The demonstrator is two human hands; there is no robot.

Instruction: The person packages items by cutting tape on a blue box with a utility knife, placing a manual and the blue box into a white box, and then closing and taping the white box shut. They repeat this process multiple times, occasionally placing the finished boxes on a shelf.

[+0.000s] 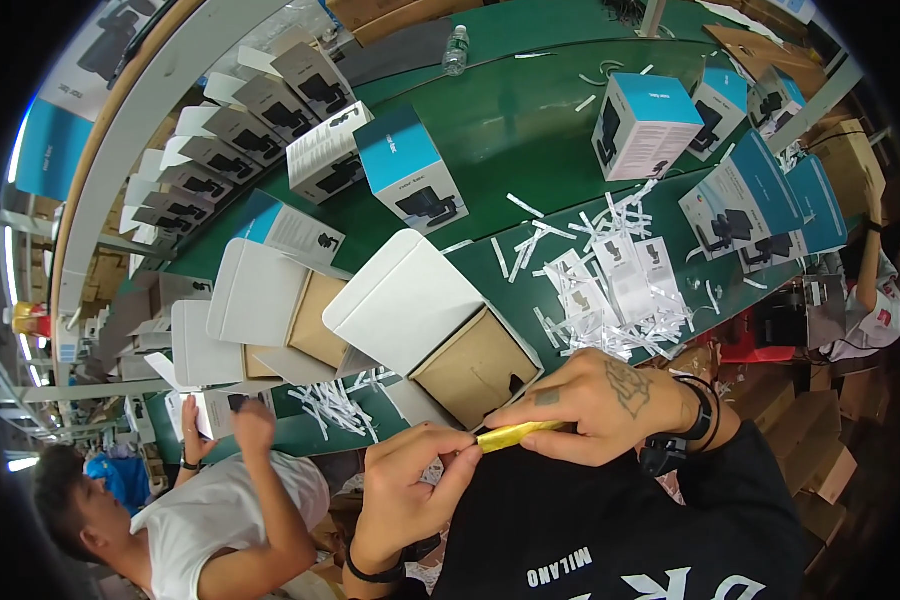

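1. L hand: thumb + fingertips pinched narrow on L end of a slim yellow item; R hand grips its R end.
2. Yellow item: b/w both hands, by the near corner of the open box, outside it. Shiny, long, flattish, dark bit at L end; exact kind can't tell.
3. Open box: white inside, lid flap up, brown insert in place w/ small dark patch. Prob. part done: insert's in, lid not yet shut.
4. Second open box, just L: similar state, lid up, brown inside showing.
5. Farther, on green surface: closed blue-topped box + closed R-side box, look finished. Paper strips + leaflets lie loose, prob. unused.
6. Far L: row of boxes, flaps up, so prob. more left.
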